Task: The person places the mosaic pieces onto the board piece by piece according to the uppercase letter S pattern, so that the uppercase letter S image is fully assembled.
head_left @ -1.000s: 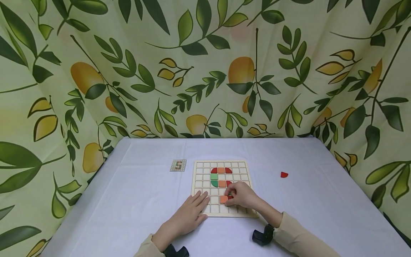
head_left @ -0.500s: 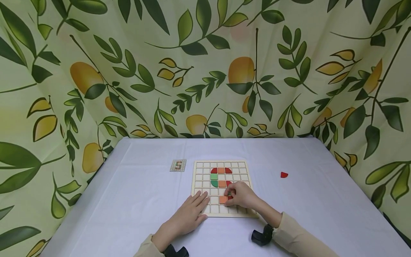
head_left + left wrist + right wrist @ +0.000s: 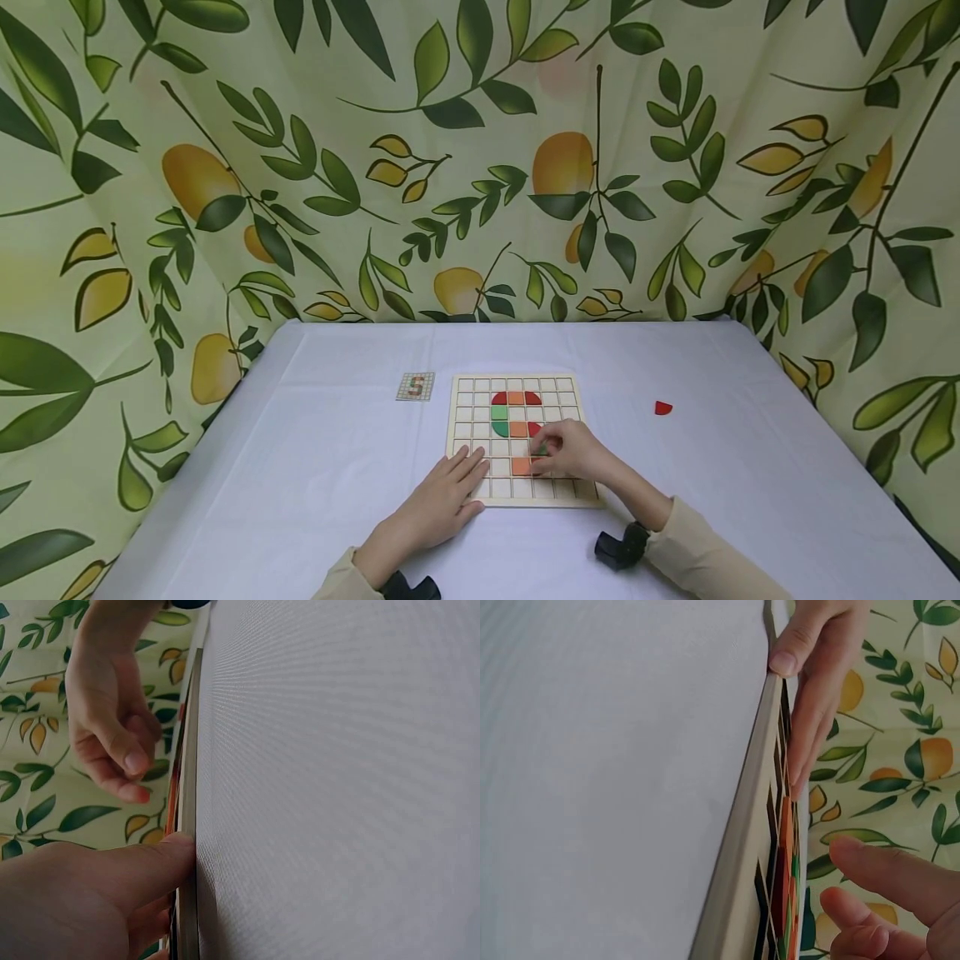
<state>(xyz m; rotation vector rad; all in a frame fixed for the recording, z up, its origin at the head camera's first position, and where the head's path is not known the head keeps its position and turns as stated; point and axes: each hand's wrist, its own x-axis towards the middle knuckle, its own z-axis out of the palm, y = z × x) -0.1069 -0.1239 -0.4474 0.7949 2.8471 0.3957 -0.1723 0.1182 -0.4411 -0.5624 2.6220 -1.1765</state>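
Note:
A square wooden grid board (image 3: 468,400) lies on the table, with red, orange and green tiles set in its cells. My left hand (image 3: 442,500) rests flat on its near left corner, the thumb (image 3: 169,859) at the front edge. Just above the near right cells hovers my right hand (image 3: 573,450), fingers loosely bent; the right wrist view shows a gap between its fingertips (image 3: 847,851) and the tiles, with nothing held. An orange square tile (image 3: 521,467) and a green tile (image 3: 538,449) lie by those fingers, which partly hide a red tile (image 3: 780,892).
One loose red quarter-round tile (image 3: 663,408) lies on the white tablecloth (image 3: 720,475), right of the board. To the board's left is a small pattern card (image 3: 416,387) with a coloured figure. A leaf-print curtain (image 3: 480,167) hangs behind the table.
My right hand has lifted slightly and shifted right, off the red tile beside the orange one. More of the green tile now shows. The left hand has stayed still.

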